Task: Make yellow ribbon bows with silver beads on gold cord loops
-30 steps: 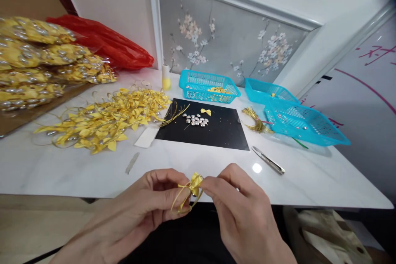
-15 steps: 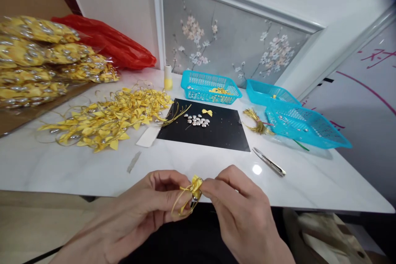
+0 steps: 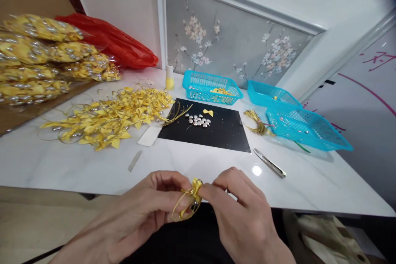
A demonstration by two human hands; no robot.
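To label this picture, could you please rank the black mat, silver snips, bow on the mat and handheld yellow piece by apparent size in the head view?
1. Black mat
2. Silver snips
3. Bow on the mat
Handheld yellow piece: unsure, being nearer and partly hidden.

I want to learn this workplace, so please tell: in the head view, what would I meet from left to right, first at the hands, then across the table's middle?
First: left hand, yellow ribbon, right hand. Then: yellow pile, black mat, bundle of gold strands, nearest blue basket.
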